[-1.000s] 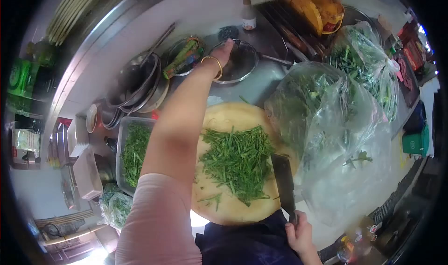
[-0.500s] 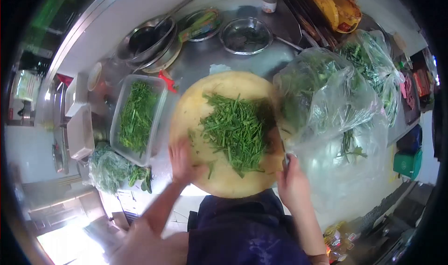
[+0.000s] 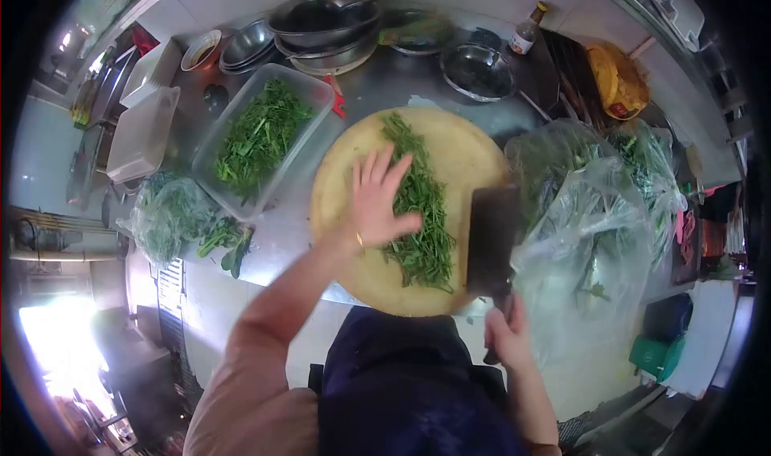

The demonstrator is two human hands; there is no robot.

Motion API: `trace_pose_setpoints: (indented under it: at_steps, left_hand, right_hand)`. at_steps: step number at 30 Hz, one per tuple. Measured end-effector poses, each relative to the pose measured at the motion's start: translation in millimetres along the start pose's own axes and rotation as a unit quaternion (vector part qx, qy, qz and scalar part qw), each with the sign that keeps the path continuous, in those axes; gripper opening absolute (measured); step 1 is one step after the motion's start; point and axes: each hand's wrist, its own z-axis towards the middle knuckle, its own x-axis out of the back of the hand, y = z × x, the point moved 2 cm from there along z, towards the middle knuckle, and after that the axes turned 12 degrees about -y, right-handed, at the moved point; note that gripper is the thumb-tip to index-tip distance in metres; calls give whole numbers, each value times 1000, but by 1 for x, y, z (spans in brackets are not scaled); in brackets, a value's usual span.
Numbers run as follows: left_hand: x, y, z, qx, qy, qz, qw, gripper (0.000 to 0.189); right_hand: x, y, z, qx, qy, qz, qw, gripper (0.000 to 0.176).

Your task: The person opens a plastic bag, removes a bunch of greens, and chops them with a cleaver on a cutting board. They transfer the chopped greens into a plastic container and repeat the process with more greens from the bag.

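Observation:
A long heap of chopped green vegetables [image 3: 426, 223] lies on the round wooden chopping board [image 3: 341, 183]. My left hand [image 3: 381, 203] is open, fingers spread, at the left side of the heap and partly over it. A dark cleaver [image 3: 491, 239] is gripped by its handle in my right hand [image 3: 507, 331]. Its broad blade overlaps the board's right edge, apart from the heap. Left of the board, a clear plastic container [image 3: 309, 135] holds more cut greens [image 3: 257, 143].
Plastic bags of leafy greens [image 3: 586, 207] crowd the right side. A bagged bundle [image 3: 173, 219] and loose leaves [image 3: 229, 243] lie at the left. Along the back stand metal pans [image 3: 325, 26], a metal bowl [image 3: 478, 71], a bottle [image 3: 526, 30] and a yellow tub [image 3: 617, 83].
My left hand has moved from the board's lower left edge up to the heap. The greens are gathered into a narrower strip, and the cleaver stands clear of them on the right.

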Motion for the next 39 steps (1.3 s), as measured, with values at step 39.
trace_pose_setpoints:
  at_steps: [39]
  left_hand:
    - [28, 54, 3, -182, -108, -208, 955, 60]
  right_hand:
    - [-237, -4, 23, 100, 199, 236, 946, 60]
